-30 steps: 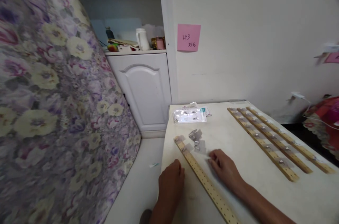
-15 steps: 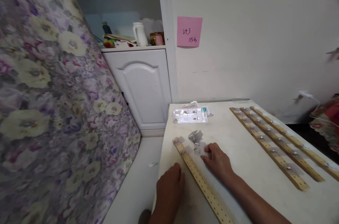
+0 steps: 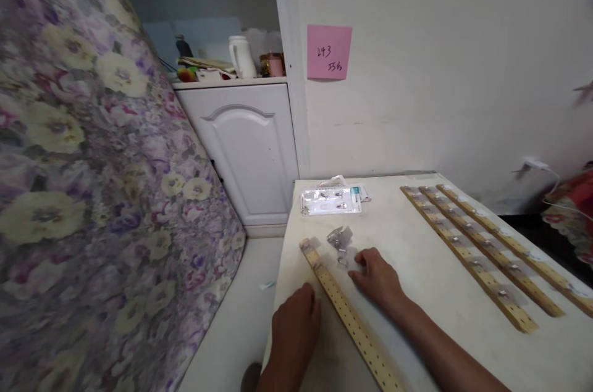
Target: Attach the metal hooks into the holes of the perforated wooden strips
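Note:
A pale wooden strip with rows of small holes [image 3: 346, 312] lies slantwise on the table, with clear plastic pieces [image 3: 315, 251] at its far end. Left of it, my left hand [image 3: 296, 320] rests with its fingers curled in. Their tips are hidden, so anything inside them cannot be seen. Across the strip, my right hand [image 3: 380, 278] has thumb and forefinger apart, with no object visible between them. Just beyond its fingertips is a small pile of clear plastic pieces with shiny metal parts [image 3: 340, 239]; whether a fingertip touches the closest piece I cannot tell.
Three similar strips [image 3: 467, 250] with clear pieces along them lie on the table's right side. Clear blister packs [image 3: 330, 201] sit near the wall. Left of the white table [image 3: 407, 336] are a floral curtain [image 3: 92, 194] and a white cabinet [image 3: 245, 157].
The whole view has shifted slightly. Both hands keep nearly the same pose and place beside the strip, and the pieces lie as before.

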A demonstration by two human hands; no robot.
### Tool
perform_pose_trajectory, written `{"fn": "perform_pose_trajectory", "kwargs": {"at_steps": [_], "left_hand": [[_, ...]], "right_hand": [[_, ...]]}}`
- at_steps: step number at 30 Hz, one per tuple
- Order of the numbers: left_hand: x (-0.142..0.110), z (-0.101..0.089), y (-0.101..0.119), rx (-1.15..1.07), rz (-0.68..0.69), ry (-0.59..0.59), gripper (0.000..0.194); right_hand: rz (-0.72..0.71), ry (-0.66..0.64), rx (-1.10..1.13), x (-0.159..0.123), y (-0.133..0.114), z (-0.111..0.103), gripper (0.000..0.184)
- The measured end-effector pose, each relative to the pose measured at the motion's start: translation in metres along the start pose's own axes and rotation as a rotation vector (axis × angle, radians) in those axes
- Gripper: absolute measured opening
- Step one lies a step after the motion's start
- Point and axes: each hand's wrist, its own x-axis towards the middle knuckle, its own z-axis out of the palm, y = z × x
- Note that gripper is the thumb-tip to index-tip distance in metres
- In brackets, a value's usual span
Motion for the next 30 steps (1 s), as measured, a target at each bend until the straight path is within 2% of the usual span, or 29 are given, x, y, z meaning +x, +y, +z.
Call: {"fn": "perform_pose_trajectory", "kwargs": {"at_steps": [7,10,13,15,18,22,24,26,30], "left_hand": [[0.0,0.0,0.001,0.001,0.002,-0.001,0.013],[0.0,-0.002,0.001,0.002,-0.012,-0.014,0.014],[-0.002,-0.003,0.0,-0.018,-0.022,-0.012,0.013],[-0.004,-0.004,-0.001,-0.063,-0.016,0.005,0.012],[-0.008,-0.007,0.001,-0.156,-0.014,0.025,0.011],[-0.01,-0.007,0.006,-0.285,-0.034,0.024,0.012],[-0.009,-0.003,0.005,-0.339,-0.036,0.02,0.02],[-0.007,0.002,0.003,-0.371,-0.024,0.009,0.027],[-0.005,0.008,0.001,-0.399,-0.004,-0.024,0.04]], "right_hand": [[0.038,0.032,0.082,-0.002,0.003,-0.001,0.012],[0.051,0.031,0.222,-0.001,0.011,0.001,0.01],[0.036,-0.003,0.463,0.003,0.023,-0.001,0.01],[0.03,-0.078,0.639,0.005,0.029,-0.005,0.018],[0.037,-0.264,0.825,0.005,0.029,-0.01,0.027],[0.022,-0.532,0.886,0.001,0.01,-0.003,0.03],[0.006,-0.605,0.855,-0.001,-0.002,0.002,0.026],[-0.028,-0.584,0.781,-0.004,-0.013,0.004,0.02],[-0.183,-0.322,0.579,-0.012,-0.029,-0.008,0.011]]}}
